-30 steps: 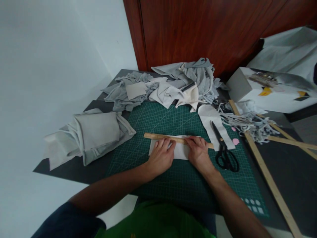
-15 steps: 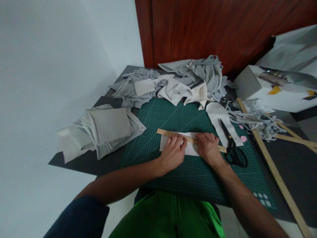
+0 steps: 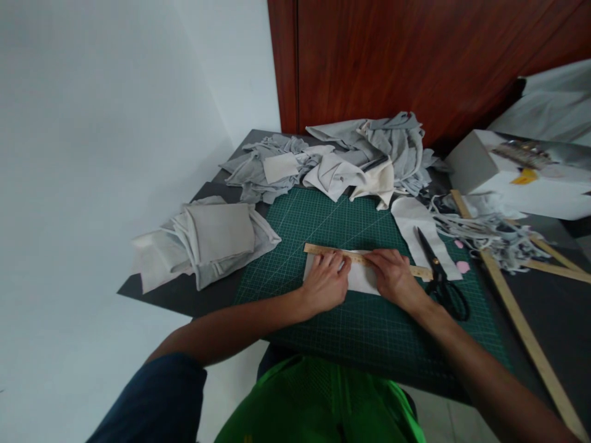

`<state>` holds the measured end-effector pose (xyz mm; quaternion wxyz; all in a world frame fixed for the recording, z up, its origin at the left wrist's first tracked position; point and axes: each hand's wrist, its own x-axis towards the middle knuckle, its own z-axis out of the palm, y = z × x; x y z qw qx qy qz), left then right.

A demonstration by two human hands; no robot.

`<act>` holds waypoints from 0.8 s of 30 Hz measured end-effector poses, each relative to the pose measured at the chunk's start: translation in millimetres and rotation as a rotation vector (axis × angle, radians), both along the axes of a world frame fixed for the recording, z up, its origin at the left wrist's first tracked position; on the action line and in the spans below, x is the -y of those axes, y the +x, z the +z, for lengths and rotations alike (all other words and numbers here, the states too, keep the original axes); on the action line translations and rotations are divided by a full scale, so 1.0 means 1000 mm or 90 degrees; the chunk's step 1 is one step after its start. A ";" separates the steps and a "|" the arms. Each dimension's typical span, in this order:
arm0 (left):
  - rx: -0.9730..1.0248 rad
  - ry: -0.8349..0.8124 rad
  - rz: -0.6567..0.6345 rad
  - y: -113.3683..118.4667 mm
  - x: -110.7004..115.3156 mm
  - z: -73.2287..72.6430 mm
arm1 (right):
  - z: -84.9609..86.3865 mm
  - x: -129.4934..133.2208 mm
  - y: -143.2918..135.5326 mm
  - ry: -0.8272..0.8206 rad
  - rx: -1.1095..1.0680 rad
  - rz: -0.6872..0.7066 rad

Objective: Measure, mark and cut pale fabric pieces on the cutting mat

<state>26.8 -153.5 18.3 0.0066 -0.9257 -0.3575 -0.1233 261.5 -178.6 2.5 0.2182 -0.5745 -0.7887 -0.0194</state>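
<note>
A thin wooden ruler lies across a white piece of cloth, close to its far edge. The curled fingers of my left hand press the ruler near its left end, with the palm over the cloth. My right hand grips the ruler further right, its thumb and fingers closed at the ruler; the fingertips are partly hidden. Under both lies a green cutting mat. Black-handled scissors rest just right of my right hand, partly on a longer white cloth strip.
Folded pale cloths are stacked at the left. Grey and white scraps heap along the back. A tangle of cords, long wooden sticks and a white box stand at the right. Pink pieces lie beside the scissors.
The ruler has turned slightly and lies closer to the cloth's far edge. Both hands remain on it. The whole view has shifted a little as the head moved.
</note>
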 end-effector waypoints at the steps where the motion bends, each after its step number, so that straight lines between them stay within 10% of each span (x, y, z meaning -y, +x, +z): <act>1: -0.007 0.002 -0.004 0.000 -0.002 0.001 | -0.002 -0.001 0.001 0.005 -0.003 -0.007; 12: 0.008 0.001 0.030 -0.006 -0.042 -0.001 | -0.004 -0.032 -0.028 0.047 0.005 -0.086; 24: 0.026 -0.022 0.048 -0.008 -0.030 0.000 | -0.016 -0.030 -0.023 0.063 -0.085 -0.037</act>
